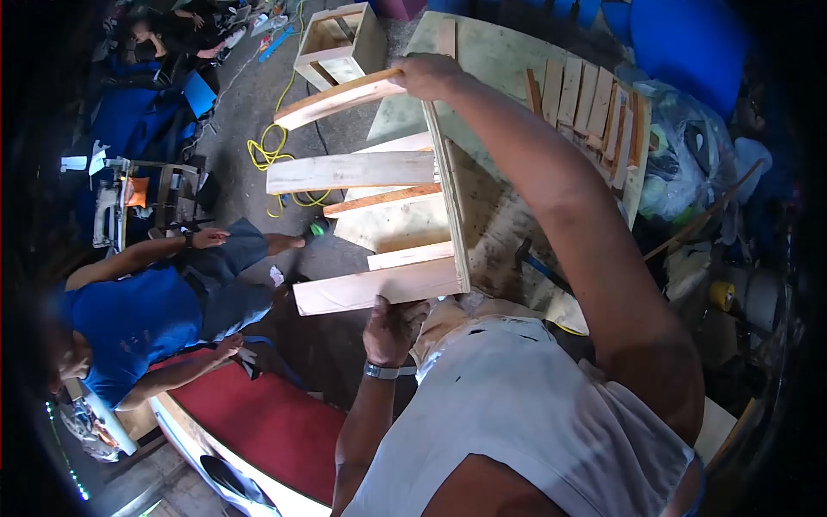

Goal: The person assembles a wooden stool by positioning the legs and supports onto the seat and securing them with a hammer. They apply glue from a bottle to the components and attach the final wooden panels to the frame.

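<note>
A wooden frame (452, 207) stands on its side in front of me. Several pale slats stick out leftward from its long plywood edge. My right hand (428, 76) is closed around the far corner, at the end of the top slat (336, 99). At the near end, my left hand (392, 334), with a metal watch at the wrist, grips the bottom slat (379, 286); its thumb lies on the slat's face and its other fingers are partly hidden underneath. A hammer (543, 264) with a blue handle lies to the right of the frame.
Loose wood strips (586, 99) lie on a plywood sheet (491, 52) at the far right, near a clear plastic bag (685, 146). Beyond the frame are a wooden box (342, 47) and a yellow cord (267, 153). A person in blue (138, 302) sits at left, near a red-topped surface (258, 422).
</note>
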Available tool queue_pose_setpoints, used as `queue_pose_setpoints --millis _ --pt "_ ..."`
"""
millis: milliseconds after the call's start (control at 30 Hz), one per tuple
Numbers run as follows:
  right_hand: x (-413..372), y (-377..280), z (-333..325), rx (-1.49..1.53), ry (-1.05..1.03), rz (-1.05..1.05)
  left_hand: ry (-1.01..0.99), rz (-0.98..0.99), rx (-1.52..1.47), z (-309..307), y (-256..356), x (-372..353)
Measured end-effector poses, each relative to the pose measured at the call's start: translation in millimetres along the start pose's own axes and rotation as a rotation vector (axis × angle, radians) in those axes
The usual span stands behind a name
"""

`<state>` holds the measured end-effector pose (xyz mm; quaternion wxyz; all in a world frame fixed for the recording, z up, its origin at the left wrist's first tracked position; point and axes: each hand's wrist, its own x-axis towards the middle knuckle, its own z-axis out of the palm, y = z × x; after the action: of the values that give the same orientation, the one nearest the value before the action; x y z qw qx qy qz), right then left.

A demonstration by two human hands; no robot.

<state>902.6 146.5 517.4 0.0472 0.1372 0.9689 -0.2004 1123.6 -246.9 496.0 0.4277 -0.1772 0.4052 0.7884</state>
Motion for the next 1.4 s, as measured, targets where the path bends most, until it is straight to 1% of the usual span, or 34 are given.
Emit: queue_pose_setpoints --millis 33,100,133,167,200,233,267,300,367,433,467,533,567,633,667,700,733,767,800,833,867,900,933,967,1000,1067,1167,1200,1300,1333,1400 --pt "-0.5 -4.8 3.1 0.022 0.036 0.026 0.008 -0.020 -0.002 4.0 -5.1 -1.2" --pt "-6.6 -7.3 7.8 -0.047 0.113 -0.113 0.037 -0.074 0.184 18.5 -5.3 -6.0" --pt "-6.9 2.4 7.9 -0.091 0.162 -0.147 0.023 -0.122 0.302 19.7 3.0 -12.5" --pt "22.1 11.7 37.9 0.014 0.213 -0.164 -0.010 -0.199 0.433 18.4 14.9 -20.4" --pt "44.1 10.1 58.0 0.119 0.270 0.000 0.039 -0.238 0.862 8.7 37.0 -24.4" --pt "52.2 4.6 63.7 0.062 0.263 0.040 -0.135 -0.149 0.812 20.1 59.6 -34.0" --pt "59.6 1.0 70.5 0.004 0.254 0.080 -0.161 -0.006 0.855 33.1 77.2 -40.7" --pt "43.6 -9.2 58.5 0.111 0.328 0.135 -0.174 0.006 0.894 38.7 104.7 -37.4" --pt "22.5 -23.7 38.7 0.136 0.272 0.263 -0.214 0.284 1.117 39.9 162.2 -19.0" --pt "3.8 -22.2 32.5 0.165 0.287 0.214 -0.159 0.640 1.442 50.0 202.5 14.4" --pt "-0.8 -17.8 26.6 0.093 0.260 0.234 -0.197 0.701 1.576 61.5 221.2 37.8" --pt "31.5 -12.2 53.6 -0.074 0.171 0.235 -0.231 0.847 1.792 70.0 251.1 92.1" --pt "25.8 -8.6 42.1 -0.121 0.173 0.203 -0.306 0.781 1.791 83.8 258.1 111.8" --pt "-5.9 -17.8 18.0 -0.182 0.178 0.134 -0.417 0.843 1.982 91.5 274.6 158.5" --pt "-8.8 -23.8 13.5 -0.202 0.175 0.092 -0.534 0.834 1.995 89.5 281.1 183.2" --pt "24.2 -18.2 46.0 -0.138 0.272 0.178 -0.575 0.718 2.119 96.1 282.9 192.1" --pt "20.3 -15.3 36.0 0.000 0.222 0.181 -0.578 0.584 2.241 102.5 284.0 199.0" --pt "33.1 -5.8 45.9 0.137 0.174 0.193 -0.556 0.539 2.373 96.1 283.0 213.5" --pt "36.8 3.7 45.5 0.106 0.134 0.017 -0.713 0.529 2.345 77.0 286.0 236.2" --pt "36.2 2.2 51.4 0.155 0.230 0.040 -0.525 0.385 2.384 102.0 274.7 209.4" --pt "28.6 -9.3 38.4 0.050 0.178 0.069 -0.547 0.433 2.373 86.9 274.3 216.3" --pt "29.6 -8.9 46.4 -0.005 0.266 -0.005 -0.469 0.523 2.409 92.1 270.5 205.5" --pt "24.3 -22.5 37.9 0.075 0.234 0.113 -0.462 0.487 2.406 93.2 274.1 200.1" --pt "22.9 -25.6 32.9 0.038 0.165 0.120 -0.480 0.468 2.401 94.5 275.8 198.8" --pt "17.8 -27.7 24.9 -0.010 0.116 0.101 -0.454 0.506 2.376 91.1 274.1 195.4" --pt "18.9 -25.7 26.0 -0.039 0.133 0.089 -0.468 0.595 2.333 90.0 272.6 197.4" --pt "14.7 -26.3 24.3 -0.026 0.142 0.110 -0.438 0.601 2.276 90.5 270.7 194.2" --pt "13.6 -26.2 23.0 -0.020 0.140 0.114 -0.441 0.629 2.306 86.8 270.0 196.0" --pt "22.1 -14.6 33.3 -0.006 0.161 0.102 -0.454 0.673 2.160 86.5 266.3 192.0" --pt "20.8 -16.9 32.1 -0.001 0.164 0.103 -0.451 0.707 2.164 83.3 264.3 191.9" --pt "22.7 -16.5 28.7 0.005 0.166 0.100 -0.412 0.690 2.153 80.0 260.4 188.8"
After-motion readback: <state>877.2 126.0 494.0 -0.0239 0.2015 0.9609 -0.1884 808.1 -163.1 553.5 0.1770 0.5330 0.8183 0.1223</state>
